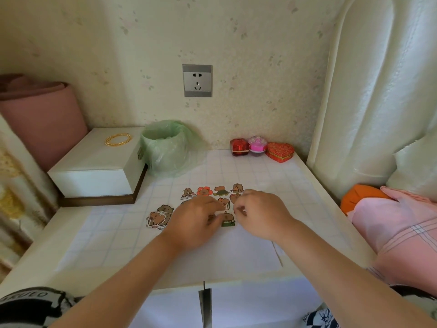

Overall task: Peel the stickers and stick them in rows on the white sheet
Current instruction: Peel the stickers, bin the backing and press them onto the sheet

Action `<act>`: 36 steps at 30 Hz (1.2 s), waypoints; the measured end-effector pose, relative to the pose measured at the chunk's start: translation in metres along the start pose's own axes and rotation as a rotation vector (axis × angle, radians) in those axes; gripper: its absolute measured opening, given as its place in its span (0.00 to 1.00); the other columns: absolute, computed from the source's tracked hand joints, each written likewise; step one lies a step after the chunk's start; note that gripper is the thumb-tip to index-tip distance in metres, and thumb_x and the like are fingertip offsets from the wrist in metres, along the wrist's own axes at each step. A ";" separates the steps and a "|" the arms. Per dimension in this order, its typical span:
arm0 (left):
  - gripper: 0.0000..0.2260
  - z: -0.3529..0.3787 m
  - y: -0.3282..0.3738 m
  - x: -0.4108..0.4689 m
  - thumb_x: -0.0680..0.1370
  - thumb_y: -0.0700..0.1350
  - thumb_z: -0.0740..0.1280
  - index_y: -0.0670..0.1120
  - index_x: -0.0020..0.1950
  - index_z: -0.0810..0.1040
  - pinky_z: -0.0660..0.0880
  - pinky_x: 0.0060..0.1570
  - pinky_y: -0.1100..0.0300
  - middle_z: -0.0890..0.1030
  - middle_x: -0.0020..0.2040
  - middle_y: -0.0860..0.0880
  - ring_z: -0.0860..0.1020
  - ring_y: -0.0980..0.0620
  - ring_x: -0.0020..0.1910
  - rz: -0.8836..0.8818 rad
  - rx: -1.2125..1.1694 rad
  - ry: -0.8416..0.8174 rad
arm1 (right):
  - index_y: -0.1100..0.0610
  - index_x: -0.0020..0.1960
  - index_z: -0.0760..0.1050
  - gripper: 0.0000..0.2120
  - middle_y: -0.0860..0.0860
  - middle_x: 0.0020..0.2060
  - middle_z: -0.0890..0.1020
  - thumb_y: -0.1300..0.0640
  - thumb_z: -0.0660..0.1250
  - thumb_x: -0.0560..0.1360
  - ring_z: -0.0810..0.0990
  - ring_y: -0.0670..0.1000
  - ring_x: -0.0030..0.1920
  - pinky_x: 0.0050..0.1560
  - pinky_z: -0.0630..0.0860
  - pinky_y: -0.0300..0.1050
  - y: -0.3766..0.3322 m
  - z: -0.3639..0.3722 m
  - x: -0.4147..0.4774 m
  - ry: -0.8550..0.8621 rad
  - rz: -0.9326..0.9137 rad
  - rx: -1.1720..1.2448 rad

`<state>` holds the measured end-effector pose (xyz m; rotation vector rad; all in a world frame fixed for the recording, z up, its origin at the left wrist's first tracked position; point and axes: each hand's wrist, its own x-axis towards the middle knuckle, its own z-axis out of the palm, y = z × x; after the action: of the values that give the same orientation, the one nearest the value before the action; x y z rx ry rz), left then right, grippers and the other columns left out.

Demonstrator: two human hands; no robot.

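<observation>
Sticker [228, 220] lies on sheet [236, 252], just beside left hand [196, 217]; right hand [259, 213] is near. Blur hides both grips.

1 head-worn camera looks forward and down, close over the table [307, 185], facing the wall [142, 43].

Gridded table [106, 233] (white sheet [236, 254], box [99, 166])

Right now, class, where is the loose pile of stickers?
In the head view, the loose pile of stickers lies just left of the left hand, nearer the person than the white box.
</observation>
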<state>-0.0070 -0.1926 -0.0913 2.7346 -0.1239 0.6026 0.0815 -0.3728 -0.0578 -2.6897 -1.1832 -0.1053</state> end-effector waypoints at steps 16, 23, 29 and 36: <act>0.14 -0.091 -0.096 -0.044 0.81 0.52 0.63 0.58 0.67 0.76 0.74 0.56 0.59 0.80 0.60 0.60 0.76 0.57 0.59 -0.399 0.198 -0.216 | 0.46 0.59 0.81 0.11 0.47 0.52 0.81 0.49 0.66 0.78 0.81 0.51 0.52 0.48 0.77 0.46 -0.112 0.028 0.064 -0.158 -0.075 0.316; 0.20 -0.076 -0.102 -0.054 0.78 0.65 0.60 0.60 0.67 0.75 0.72 0.52 0.58 0.74 0.58 0.57 0.69 0.56 0.61 -0.358 0.174 -0.333 | 0.55 0.70 0.69 0.20 0.54 0.72 0.66 0.50 0.57 0.81 0.66 0.59 0.70 0.64 0.67 0.56 -0.126 0.056 0.078 -0.276 0.027 -0.061; 0.16 -0.080 -0.113 -0.046 0.73 0.61 0.69 0.59 0.58 0.79 0.74 0.51 0.56 0.75 0.54 0.59 0.72 0.57 0.57 -0.384 0.085 -0.326 | 0.55 0.79 0.57 0.26 0.52 0.78 0.61 0.54 0.55 0.82 0.58 0.54 0.78 0.74 0.57 0.54 -0.119 0.057 0.092 -0.278 -0.003 0.038; 0.12 -0.084 -0.112 -0.037 0.71 0.53 0.75 0.58 0.53 0.79 0.70 0.40 0.66 0.79 0.46 0.59 0.74 0.61 0.40 -0.478 -0.169 -0.237 | 0.51 0.79 0.57 0.26 0.49 0.80 0.57 0.53 0.58 0.82 0.55 0.52 0.79 0.75 0.55 0.50 -0.108 0.050 0.093 -0.316 -0.135 0.019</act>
<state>-0.0560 -0.0584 -0.0696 2.5255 0.3937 0.1278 0.0646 -0.2241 -0.0769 -2.6756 -1.4428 0.3211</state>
